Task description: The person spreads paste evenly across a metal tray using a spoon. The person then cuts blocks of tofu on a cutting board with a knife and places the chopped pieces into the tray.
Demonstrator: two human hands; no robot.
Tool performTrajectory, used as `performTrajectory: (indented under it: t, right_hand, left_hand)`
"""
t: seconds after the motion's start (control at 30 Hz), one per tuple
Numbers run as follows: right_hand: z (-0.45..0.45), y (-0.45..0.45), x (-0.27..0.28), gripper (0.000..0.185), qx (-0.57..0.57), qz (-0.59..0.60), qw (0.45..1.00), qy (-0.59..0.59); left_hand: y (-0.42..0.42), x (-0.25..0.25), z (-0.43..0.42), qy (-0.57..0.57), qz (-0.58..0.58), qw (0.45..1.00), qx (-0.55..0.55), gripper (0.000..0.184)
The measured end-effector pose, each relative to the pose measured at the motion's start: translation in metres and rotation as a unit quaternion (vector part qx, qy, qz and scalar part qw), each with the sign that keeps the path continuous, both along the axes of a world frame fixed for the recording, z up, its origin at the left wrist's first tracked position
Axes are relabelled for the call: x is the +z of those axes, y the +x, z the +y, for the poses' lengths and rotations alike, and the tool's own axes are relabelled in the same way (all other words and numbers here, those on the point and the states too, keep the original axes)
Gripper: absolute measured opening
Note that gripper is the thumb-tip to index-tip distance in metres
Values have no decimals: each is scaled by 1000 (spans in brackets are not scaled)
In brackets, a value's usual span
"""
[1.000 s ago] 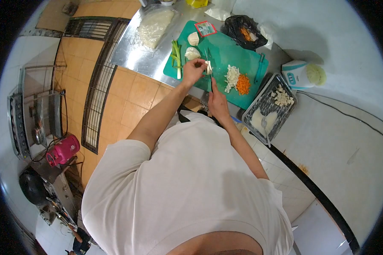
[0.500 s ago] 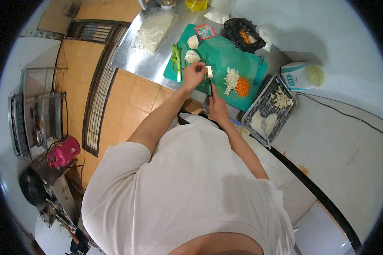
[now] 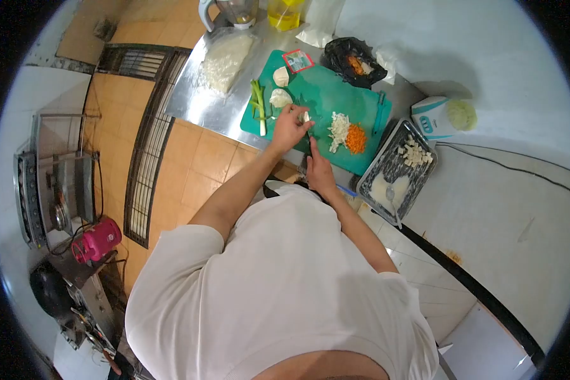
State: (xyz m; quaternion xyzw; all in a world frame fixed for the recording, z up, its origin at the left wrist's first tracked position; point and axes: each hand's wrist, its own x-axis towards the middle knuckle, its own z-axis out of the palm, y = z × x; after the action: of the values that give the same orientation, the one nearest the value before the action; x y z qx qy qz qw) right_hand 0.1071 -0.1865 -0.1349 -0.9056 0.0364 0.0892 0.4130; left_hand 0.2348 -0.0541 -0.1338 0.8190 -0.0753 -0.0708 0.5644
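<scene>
My left hand (image 3: 290, 128) has its fingers closed on a small white piece (image 3: 306, 118) on the green cutting board (image 3: 326, 82). In my right hand (image 3: 320, 170) is the handle of a knife (image 3: 309, 135), whose blade lies beside the white piece and is partly hidden. Two larger white chunks (image 3: 280, 97) sit beyond my left hand. Green onion stalks (image 3: 258, 107) lie at the board's left side. Diced white bits (image 3: 339, 132) and diced orange bits (image 3: 356, 138) are piled to the right. A red-edged packet (image 3: 298, 61) rests at the far edge.
Right of the board is a metal tray (image 3: 384, 166) with white cubes and a spoon. Behind are a black bag (image 3: 353, 62), a plastic bag (image 3: 227, 62), a blender (image 3: 239, 11) and a yellow pouch (image 3: 285, 14). A white box (image 3: 432, 118) stands by the wall.
The whole view has shifted, so the board and tray appear lower and more of the blender shows. My left hand still holds the white piece and my right hand the knife.
</scene>
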Motion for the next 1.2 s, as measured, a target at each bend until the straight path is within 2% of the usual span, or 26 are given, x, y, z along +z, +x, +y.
performTrajectory:
  t: [0.13,0.23,0.33,0.5,0.63,0.7,0.8,0.9,0.93,1.03,1.07,1.17,1.2]
  right_hand:
    - [-2,-11,5,66,2,-58,998,35]
    - [-12,-18,22,71,27,122,992,8]
    - [-21,-30,21,73,34,146,988,-22]
    - [-43,-51,53,69,35,147,988,14]
    - [-70,-75,87,63,65,103,992,-18]
    - [-77,-91,102,64,36,92,995,9]
    - [-84,-109,113,64,-28,92,995,30]
    - [-86,-112,107,63,-82,65,994,42]
    - [-87,-110,105,63,-99,65,992,53]
    - [-81,-98,114,62,-146,93,980,95]
    - [-77,-95,117,61,-160,103,976,108]
    - [-75,-91,117,60,-161,85,978,97]
    - [-74,-92,112,60,-147,64,984,76]
  left_hand:
    - [4,1,2,33,-19,999,-23,43]
    - [2,3,5,33,-19,999,-23,43]
    - [3,4,6,45,2,999,-19,45]
    - [7,-3,7,64,-32,997,-1,47]
    - [8,-2,7,83,-12,997,0,41]
    - [12,-6,9,89,-4,996,-10,39]
    - [25,6,1,-8,86,996,15,38]
    - [50,4,-11,39,21,999,-11,38]
    - [56,8,-18,26,49,998,-10,38]
    - [80,-11,-34,-51,30,998,-9,36]
    - [88,-13,-37,-16,22,999,-23,38]
    - [103,-28,-36,154,-149,975,-58,45]
    - [102,-21,-34,122,-150,979,-64,47]
